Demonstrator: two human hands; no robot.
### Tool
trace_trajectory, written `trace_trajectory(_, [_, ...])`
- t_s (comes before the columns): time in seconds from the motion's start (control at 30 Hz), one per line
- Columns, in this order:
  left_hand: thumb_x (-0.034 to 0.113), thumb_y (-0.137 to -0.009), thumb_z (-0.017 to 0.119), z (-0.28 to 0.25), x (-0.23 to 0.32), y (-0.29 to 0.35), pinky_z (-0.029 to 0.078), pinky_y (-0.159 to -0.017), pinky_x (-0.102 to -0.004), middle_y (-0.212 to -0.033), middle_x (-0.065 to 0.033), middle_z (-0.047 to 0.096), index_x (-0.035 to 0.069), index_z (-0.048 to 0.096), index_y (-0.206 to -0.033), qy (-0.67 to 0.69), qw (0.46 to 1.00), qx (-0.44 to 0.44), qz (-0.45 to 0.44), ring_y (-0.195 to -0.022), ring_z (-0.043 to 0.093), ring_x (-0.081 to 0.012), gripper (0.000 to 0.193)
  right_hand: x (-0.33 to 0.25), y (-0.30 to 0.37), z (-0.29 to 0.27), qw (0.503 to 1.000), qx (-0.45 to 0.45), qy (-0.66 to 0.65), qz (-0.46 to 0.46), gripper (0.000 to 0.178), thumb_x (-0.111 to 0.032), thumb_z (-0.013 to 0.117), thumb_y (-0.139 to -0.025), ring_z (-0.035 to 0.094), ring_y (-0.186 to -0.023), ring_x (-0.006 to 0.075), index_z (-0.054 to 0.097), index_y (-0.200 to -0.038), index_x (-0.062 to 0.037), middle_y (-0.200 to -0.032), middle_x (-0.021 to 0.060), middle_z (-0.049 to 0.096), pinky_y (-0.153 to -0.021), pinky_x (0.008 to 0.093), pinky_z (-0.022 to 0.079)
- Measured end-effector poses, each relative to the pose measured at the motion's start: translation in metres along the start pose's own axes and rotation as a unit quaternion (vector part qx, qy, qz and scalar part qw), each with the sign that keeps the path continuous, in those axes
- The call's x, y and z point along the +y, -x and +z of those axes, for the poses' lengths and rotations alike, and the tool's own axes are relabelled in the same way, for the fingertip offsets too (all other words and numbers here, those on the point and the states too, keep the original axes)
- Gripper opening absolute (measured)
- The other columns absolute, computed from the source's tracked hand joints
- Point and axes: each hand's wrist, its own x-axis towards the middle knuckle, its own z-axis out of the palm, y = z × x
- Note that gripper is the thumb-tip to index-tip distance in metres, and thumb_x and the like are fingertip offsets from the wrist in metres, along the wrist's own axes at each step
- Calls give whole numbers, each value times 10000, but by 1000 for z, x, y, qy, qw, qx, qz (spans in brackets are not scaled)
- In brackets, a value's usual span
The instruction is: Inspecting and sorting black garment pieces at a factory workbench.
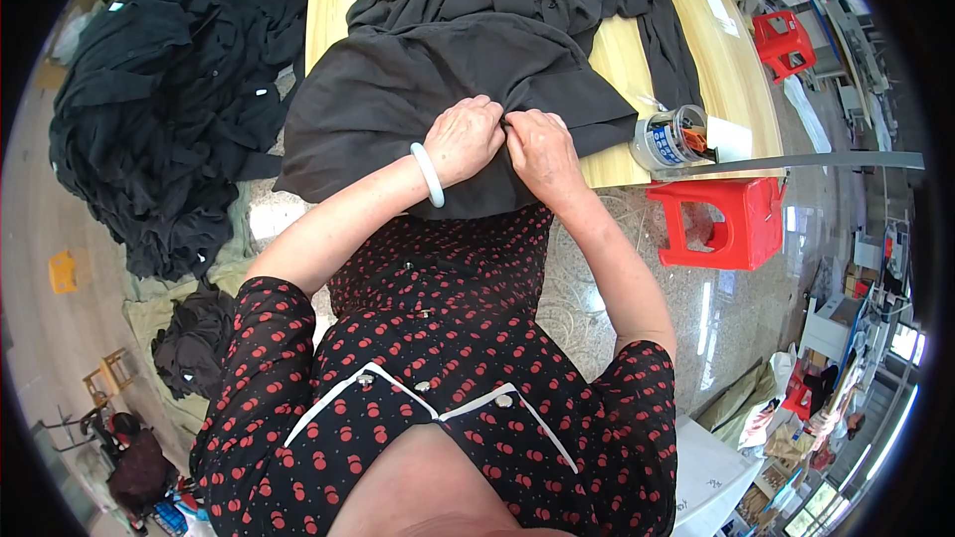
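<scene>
Pinching thin, softly creased black cloth [388, 70] over the near edge of a smooth, wood-grained tabletop [619, 58].
Gripping it with left hand [466, 140] and right hand [544, 154], both curled closed at the fingertips, nearly touching and angled inward.

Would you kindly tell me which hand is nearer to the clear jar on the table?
Right. The right hand is on the dark cloth, left of the clear jar and apart from it; the left hand is on the same cloth, farther left.
</scene>
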Motion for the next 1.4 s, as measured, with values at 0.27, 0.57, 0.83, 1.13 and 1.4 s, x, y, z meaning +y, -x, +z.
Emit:
trace_trajectory(0.27, [13, -755, 498, -15, -18, 2, 423, -669, -411, -738, -173, 502, -30, 492, -769, 62, 995, -44, 58, -744, 515, -355, 45, 7, -13, -1, 987, -43, -154, 29, 123, -37, 542, -729, 586, -702, 267, 585, -838, -2, -779, 129, 598, -646, 330, 459])
trace_trajectory(0.57, [32, -770, 527, -10, -30, 7, 428, -678, -392, -789, -192, 527, -49, 510, -841, 140, 980, -135, 41, -777, 535, -361, 109, 13, -6, -3, 941, -163, -245, 165, 191, -123, 600, -745, 596, -719, 219, 588, -894, -4, -821, 119, 612, -648, 285, 454])
trace_trajectory(0.83, [293, -768, 596, -18, -8, -28, 447, -579, -377, -650, -140, 573, 1, 558, -680, 93, 985, -113, -89, -631, 568, -299, 307, 29, 20, -34, 987, -134, -69, 48, 254, -166, 585, -748, 558, -864, 286, 579, -968, -39, -873, 135, 610, -790, 364, 407])
trace_trajectory(1.13, [208, -688, 671, 6, 17, -68, 485, -714, -373, -834, -139, 599, 31, 592, -820, -185, 961, -177, 100, -791, 606, -272, 235, 31, 30, -32, 986, -155, -37, 56, 221, -87, 568, -731, 541, -844, 294, 593, -942, -27, -844, 135, 586, -765, 384, 435])
trace_trajectory(1.4, [87, -718, 555, 11, 3, -63, 496, -705, -345, -760, -145, 628, 24, 603, -788, -241, 934, -244, 101, -773, 624, -269, 105, 35, 29, -29, 983, -164, 10, 81, 170, -73, 587, -726, 542, -855, 295, 595, -879, 0, -863, 130, 572, -764, 383, 439])
